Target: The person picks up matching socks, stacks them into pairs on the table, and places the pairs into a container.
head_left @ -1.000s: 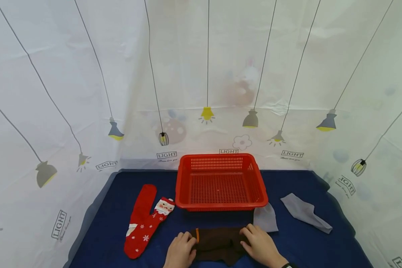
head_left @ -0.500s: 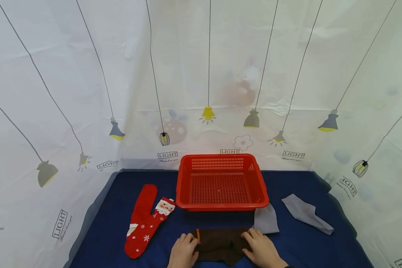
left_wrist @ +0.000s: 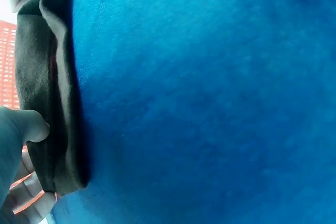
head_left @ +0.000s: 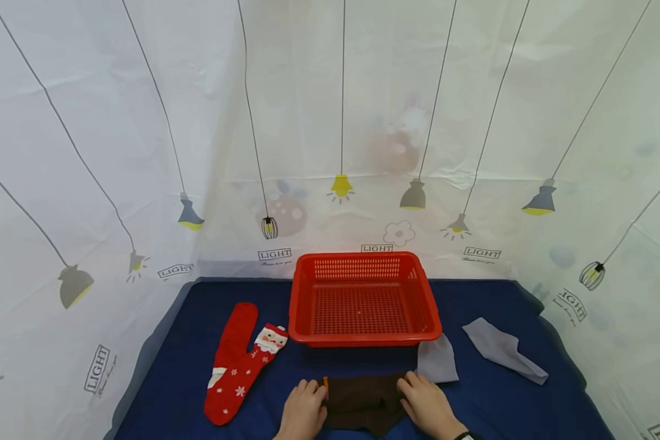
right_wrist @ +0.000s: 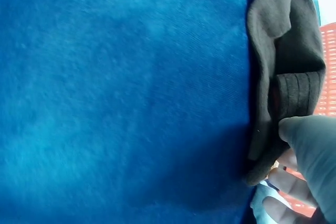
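Observation:
A brown sock (head_left: 363, 400) lies folded on the blue cloth near the front, with an orange mark at its left end. My left hand (head_left: 304, 408) holds that end; in the left wrist view its thumb (left_wrist: 34, 126) presses on the near face while the fingers sit behind. My right hand (head_left: 430, 406) pinches the other end, its thumb beside a ribbed cuff (right_wrist: 299, 93) in the right wrist view. Just beyond the right hand, a grey sock (head_left: 437, 360) lies partly hidden by the basket rim.
A red plastic basket (head_left: 363, 339) stands behind the brown sock. To the left lie red Christmas socks (head_left: 233, 373) with snowflakes and a Santa face. Another grey sock (head_left: 503, 351) lies at the right. Lamp-printed white sheeting (head_left: 319, 122) surrounds the blue cloth (head_left: 165, 391).
My left hand has shifted slightly to the right, hiding a little more of the orange mark. My right hand and the brown sock have barely moved.

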Demonstrator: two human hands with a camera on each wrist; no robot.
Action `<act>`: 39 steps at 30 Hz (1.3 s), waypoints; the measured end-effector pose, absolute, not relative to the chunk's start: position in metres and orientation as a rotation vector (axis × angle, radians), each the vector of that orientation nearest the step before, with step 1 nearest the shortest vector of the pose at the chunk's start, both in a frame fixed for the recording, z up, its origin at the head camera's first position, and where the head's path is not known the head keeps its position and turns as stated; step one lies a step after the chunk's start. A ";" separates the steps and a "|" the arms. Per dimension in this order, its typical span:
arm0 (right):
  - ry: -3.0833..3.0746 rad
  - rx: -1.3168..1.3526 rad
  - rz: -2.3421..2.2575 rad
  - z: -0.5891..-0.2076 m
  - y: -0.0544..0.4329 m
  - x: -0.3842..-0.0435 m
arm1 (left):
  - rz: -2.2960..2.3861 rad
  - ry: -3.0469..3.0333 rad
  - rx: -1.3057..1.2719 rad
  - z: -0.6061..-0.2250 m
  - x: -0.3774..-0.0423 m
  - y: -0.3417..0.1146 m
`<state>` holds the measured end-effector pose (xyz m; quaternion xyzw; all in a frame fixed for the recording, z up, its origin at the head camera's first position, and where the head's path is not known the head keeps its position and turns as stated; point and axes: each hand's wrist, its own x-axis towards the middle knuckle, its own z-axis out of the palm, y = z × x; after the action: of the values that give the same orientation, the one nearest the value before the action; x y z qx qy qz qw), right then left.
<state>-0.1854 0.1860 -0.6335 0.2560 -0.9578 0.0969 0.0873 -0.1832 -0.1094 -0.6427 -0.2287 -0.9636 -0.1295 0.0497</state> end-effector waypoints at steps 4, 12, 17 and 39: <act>-2.839 0.780 0.299 -0.629 0.189 -0.187 | -0.436 -2.927 -0.711 -0.638 -0.184 -0.112; -2.780 0.747 0.325 -0.618 0.190 -0.189 | -0.462 -2.856 -0.721 -0.630 -0.179 -0.120; -2.786 0.766 0.338 -0.614 0.190 -0.187 | -0.479 -2.846 -0.718 -0.623 -0.174 -0.124; -2.793 0.665 0.200 -0.631 0.186 -0.192 | -0.433 -2.776 -0.654 -0.631 -0.173 -0.122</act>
<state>-0.1916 0.1857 -0.6314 0.2290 -0.9620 0.0691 0.1314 -0.1734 -0.1225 -0.6308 -0.2250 -0.9544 -0.1490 0.1278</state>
